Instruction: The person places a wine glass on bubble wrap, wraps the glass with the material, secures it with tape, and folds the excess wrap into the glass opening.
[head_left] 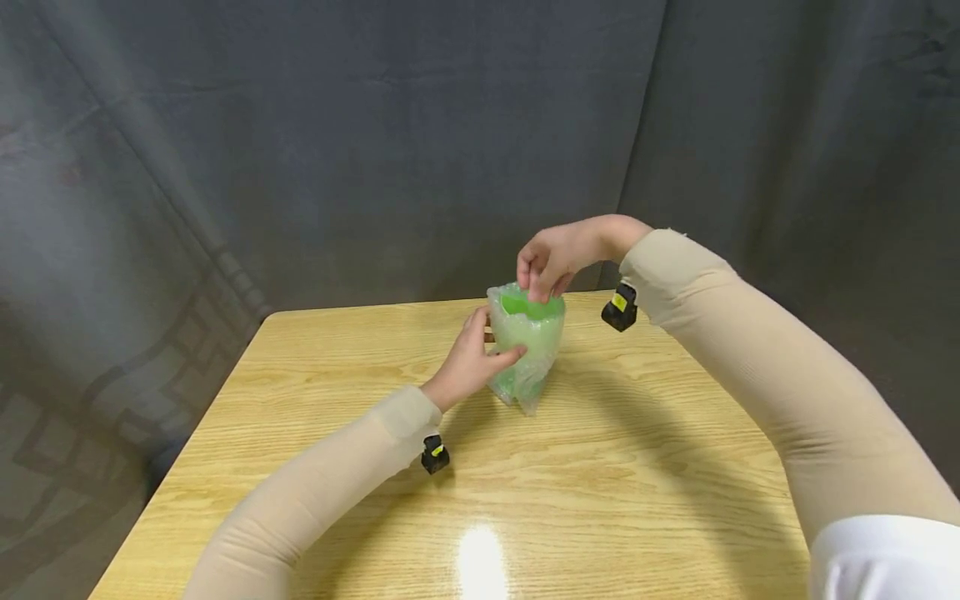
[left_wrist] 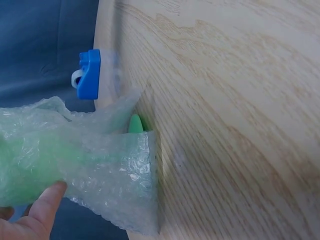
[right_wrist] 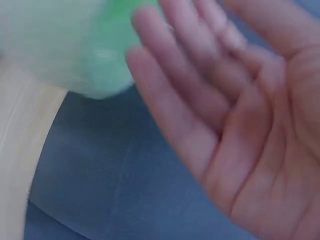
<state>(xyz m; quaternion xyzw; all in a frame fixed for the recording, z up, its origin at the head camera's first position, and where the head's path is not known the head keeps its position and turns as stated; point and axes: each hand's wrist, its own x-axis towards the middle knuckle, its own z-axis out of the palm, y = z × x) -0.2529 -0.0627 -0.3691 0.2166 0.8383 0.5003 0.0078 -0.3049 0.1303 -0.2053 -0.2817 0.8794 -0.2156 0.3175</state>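
A green goblet-like cup (head_left: 531,310) stands wrapped in clear bubble wrap (head_left: 542,350), its green rim showing at the top. Around the side of the wrapped cup, my left hand (head_left: 471,360) grips with the thumb in front and fingers behind. In the left wrist view the bubble wrap (left_wrist: 115,175) flares out at the bottom, where a bit of green foot (left_wrist: 136,124) shows. Over the mouth is my right hand (head_left: 551,260), fingertips pointing down at the rim. In the right wrist view its fingers (right_wrist: 175,110) look loosely extended; their tips near the rim are partly out of frame.
A blue tape dispenser (left_wrist: 90,74) with a white roll stands beyond the cup in the left wrist view. The wooden table (head_left: 360,350) ends just behind the cup, with a dark grey curtain (head_left: 390,167) past its edge. Small black devices hang at both wrists.
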